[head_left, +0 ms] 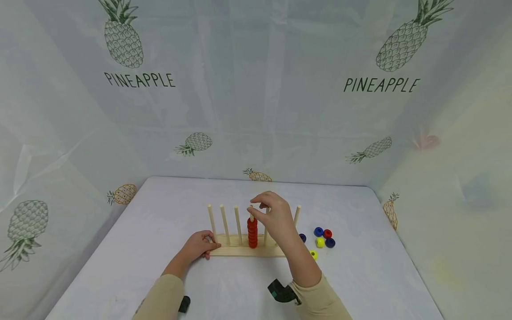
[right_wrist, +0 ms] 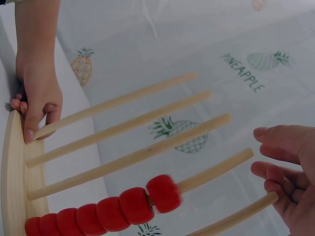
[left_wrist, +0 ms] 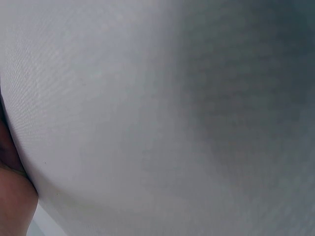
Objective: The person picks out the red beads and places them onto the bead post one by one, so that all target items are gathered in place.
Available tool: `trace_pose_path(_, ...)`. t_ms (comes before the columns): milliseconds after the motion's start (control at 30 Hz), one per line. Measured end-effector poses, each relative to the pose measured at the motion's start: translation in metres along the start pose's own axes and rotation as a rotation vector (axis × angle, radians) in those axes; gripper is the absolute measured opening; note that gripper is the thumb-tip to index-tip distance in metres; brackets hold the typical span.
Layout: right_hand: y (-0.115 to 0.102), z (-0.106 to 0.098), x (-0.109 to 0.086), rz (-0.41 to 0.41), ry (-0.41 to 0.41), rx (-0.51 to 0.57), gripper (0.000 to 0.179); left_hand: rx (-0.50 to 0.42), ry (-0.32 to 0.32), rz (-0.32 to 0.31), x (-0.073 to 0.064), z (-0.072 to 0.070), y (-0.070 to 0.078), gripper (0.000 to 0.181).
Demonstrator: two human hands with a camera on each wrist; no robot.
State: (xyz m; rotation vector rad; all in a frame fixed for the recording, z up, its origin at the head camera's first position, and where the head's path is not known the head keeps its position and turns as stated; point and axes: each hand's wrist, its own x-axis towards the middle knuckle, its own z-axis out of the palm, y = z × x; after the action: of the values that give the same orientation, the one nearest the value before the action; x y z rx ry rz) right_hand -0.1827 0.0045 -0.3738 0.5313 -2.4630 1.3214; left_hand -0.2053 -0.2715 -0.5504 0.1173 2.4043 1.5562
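A wooden base [head_left: 240, 252] with several upright pegs stands in front of me in the head view. My left hand [head_left: 197, 245] grips its left end, thumb on top. Red beads [head_left: 252, 234] are stacked on a middle peg. In the right wrist view the topmost red bead [right_wrist: 164, 193] looks slightly blurred, a thin gap separating it from the bead below. My right hand [head_left: 277, 218] hovers by that peg's tip, thumb and fingers apart with nothing between them. The left wrist view shows mostly pale cloth and only a sliver of skin.
Right of the base lie loose beads: blue beads [head_left: 318, 231], a red bead [head_left: 327, 233], a dark blue bead [head_left: 330, 242] and yellow beads [head_left: 319, 242]. My right forearm partly covers the base's right end. A pineapple-print curtain [head_left: 256, 102] hangs behind the white table [head_left: 160, 209].
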Motion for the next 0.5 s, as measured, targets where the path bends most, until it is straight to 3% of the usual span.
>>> trace_pose_path(233, -0.0013, -0.0031, -0.0012, 0.01, -0.004, 0.013, 0.017, 0.003, -0.008, 0.003, -0.0002, 0.0001, 0.0016, 0.024)
trace_pose_path(500, 0.0004, -0.0084, -0.0054, -0.007, 0.037, 0.141, 0.03, 0.013, 0.008, -0.017, 0.0002, 0.0002, 0.0033, 0.023)
